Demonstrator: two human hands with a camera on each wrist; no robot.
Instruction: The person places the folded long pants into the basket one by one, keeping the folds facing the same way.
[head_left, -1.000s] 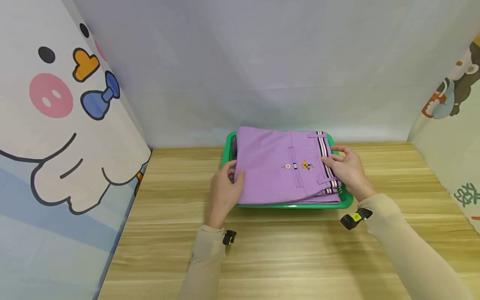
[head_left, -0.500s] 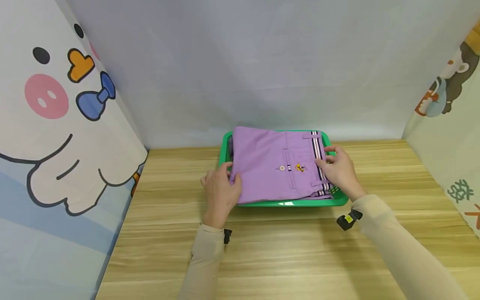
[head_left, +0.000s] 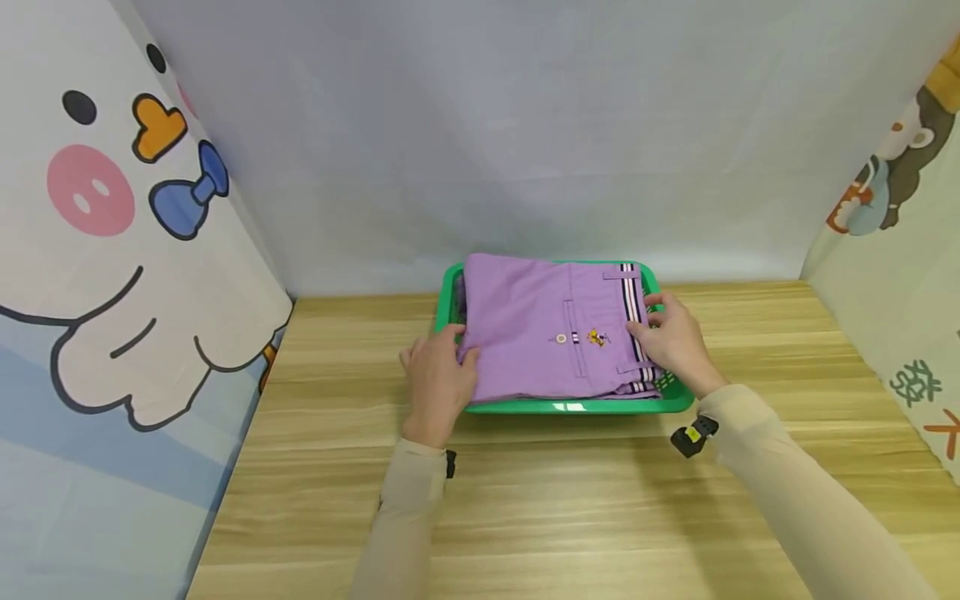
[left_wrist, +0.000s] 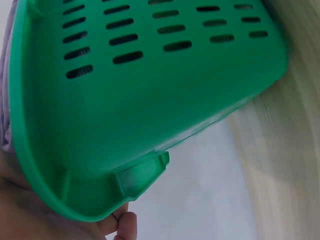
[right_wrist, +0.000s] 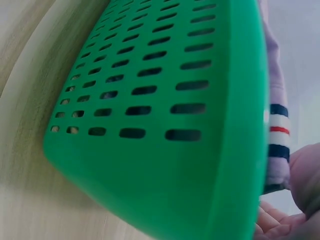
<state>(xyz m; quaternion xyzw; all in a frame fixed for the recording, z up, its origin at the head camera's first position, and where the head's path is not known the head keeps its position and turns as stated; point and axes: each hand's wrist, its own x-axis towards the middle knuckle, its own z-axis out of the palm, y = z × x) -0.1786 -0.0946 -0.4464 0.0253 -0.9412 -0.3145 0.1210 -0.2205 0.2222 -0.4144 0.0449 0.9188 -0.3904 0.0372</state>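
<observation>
Folded purple trousers (head_left: 525,325) lie flat in the green plastic basket (head_left: 570,407), the striped waistband to the right. A round button and a small embroidered figure show on top. My left hand (head_left: 437,379) grips the trousers' folded left edge, its thumb over the cloth and its fingers by the basket rim. On the other side, my right hand (head_left: 678,342) pinches the waistband, thumb on top. In the right wrist view, the striped waistband (right_wrist: 279,131) rises above the basket rim, beside the thumb. Parts of both hands are hidden behind the basket in the wrist views.
The basket stands on a wood-grain table (head_left: 570,508) near its back edge, against a pale cloth wall (head_left: 525,125). A cartoon-printed panel (head_left: 112,275) stands at the left, another printed panel (head_left: 900,275) at the right. Dark cloth shows at the basket's left end.
The trousers sit slightly lower in the basket, with more of the front rim showing beside them. Both hands have kept their places at the two ends; the whole view has shifted slightly.
</observation>
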